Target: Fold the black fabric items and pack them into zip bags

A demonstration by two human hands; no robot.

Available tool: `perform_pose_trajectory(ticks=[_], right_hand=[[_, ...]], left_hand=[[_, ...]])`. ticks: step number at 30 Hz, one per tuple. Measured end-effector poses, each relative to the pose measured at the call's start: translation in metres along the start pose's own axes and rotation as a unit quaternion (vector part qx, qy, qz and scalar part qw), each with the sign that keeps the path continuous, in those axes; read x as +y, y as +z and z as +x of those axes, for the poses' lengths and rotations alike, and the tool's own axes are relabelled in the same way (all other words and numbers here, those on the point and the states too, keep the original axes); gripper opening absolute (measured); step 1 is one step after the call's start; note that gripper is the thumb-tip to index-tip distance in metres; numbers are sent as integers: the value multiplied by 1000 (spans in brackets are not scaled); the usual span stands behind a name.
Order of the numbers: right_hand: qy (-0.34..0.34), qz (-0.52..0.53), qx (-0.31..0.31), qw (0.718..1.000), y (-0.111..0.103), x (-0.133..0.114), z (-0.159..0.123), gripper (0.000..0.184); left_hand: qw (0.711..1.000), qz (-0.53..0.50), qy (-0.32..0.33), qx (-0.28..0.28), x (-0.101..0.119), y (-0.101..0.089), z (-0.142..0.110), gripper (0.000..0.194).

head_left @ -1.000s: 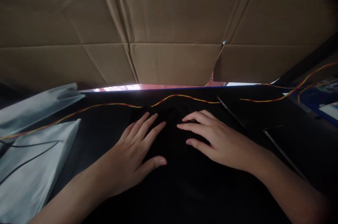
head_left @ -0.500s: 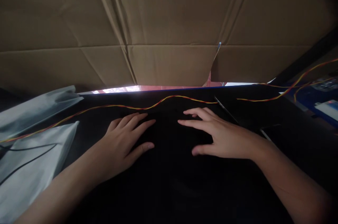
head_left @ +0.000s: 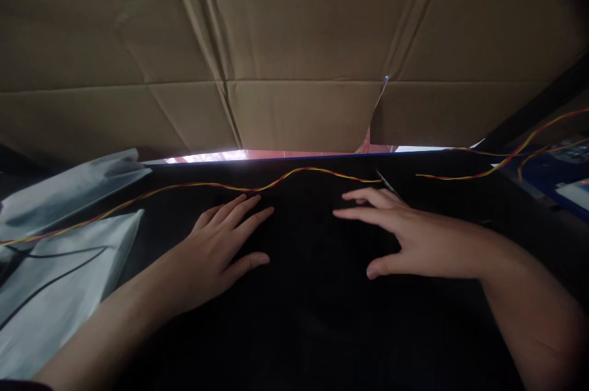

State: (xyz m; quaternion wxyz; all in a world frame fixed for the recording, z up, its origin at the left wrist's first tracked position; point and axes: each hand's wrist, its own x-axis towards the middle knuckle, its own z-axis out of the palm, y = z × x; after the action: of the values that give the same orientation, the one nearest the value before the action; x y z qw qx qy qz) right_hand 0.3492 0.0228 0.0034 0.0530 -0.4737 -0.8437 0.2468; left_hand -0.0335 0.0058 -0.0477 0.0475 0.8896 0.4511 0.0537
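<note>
My left hand [head_left: 230, 243] is spread palm down over the black surface [head_left: 304, 329], its fingers apart and nothing in it. To its right, my right hand [head_left: 400, 231] is also open, thumb apart from the fingers, holding nothing. A twisted red and yellow wire [head_left: 304, 169] runs across just beyond both sets of fingertips. Behind my right hand's fingers, a thin dark flat object with a pale edge [head_left: 389, 182] partly covers the wire; its kind is too dark to make out.
At the left lie translucent white plastic bags [head_left: 69, 194], with a thin black cable [head_left: 64, 254] over one. A creased cardboard sheet [head_left: 299, 41] stands across the back above a bright gap. Blue items and a white box [head_left: 575, 193] sit at the far right.
My right hand has moved to the right, away from my left hand, and hides more of the dark flat object. My left hand has hardly moved. The view has shifted slightly.
</note>
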Motion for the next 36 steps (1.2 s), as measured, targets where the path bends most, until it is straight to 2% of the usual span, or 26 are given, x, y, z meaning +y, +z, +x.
perform_pose_trajectory(ticks=[1, 3, 5, 8, 12, 14, 17, 18, 21, 24, 27, 29, 31, 33, 34, 36], right_hand=[[12, 5, -36, 999, 1, -2, -1, 82], [22, 28, -27, 999, 6, -5, 3, 68], [12, 58, 41, 997, 13, -8, 11, 56], [-10, 41, 136, 990, 27, -13, 26, 51], [-58, -36, 107, 992, 34, -14, 32, 42], [-65, -25, 102, 992, 29, -13, 29, 30], [-29, 25, 139, 990, 22, -13, 24, 18], [-16, 35, 154, 987, 22, -13, 24, 17], [-32, 19, 156, 987, 27, -12, 28, 37], [-69, -6, 155, 985, 29, -13, 31, 15], [-72, -7, 207, 976, 19, -19, 22, 18], [-74, -8, 172, 982, 10, -24, 12, 16], [-64, -1, 75, 995, 6, -27, 5, 11], [-45, 12, -14, 999, 6, -26, 4, 20], [-36, 18, -42, 998, 6, -26, 5, 22], [-30, 26, -62, 997, 5, -24, 8, 21]], left_hand=[[1000, 2, 4, 3, 1, -1, 0, 73], [1000, 11, 16, 23, 3, -4, 2, 72], [998, 28, 19, 56, 4, -6, 6, 65], [993, 59, -9, 99, 0, -7, 13, 53], [990, 72, -51, 107, -4, -8, 16, 45], [990, 70, -54, 106, -3, -12, 16, 45], [990, 70, -58, 113, -1, -18, 15, 43], [990, 69, -58, 113, 0, -19, 15, 40], [991, 63, -52, 107, -2, -21, 15, 30], [989, 59, -43, 128, 0, -29, 15, 19], [986, 52, -13, 160, 4, -47, 10, 14], [991, 13, 49, 127, 6, -57, 5, 15], [994, -47, 92, 29, 6, -62, 1, 15], [991, -90, 76, -70, 7, -61, -1, 12], [988, -101, 57, -98, 8, -59, 0, 10], [986, -111, 36, -116, 12, -58, 1, 10]])
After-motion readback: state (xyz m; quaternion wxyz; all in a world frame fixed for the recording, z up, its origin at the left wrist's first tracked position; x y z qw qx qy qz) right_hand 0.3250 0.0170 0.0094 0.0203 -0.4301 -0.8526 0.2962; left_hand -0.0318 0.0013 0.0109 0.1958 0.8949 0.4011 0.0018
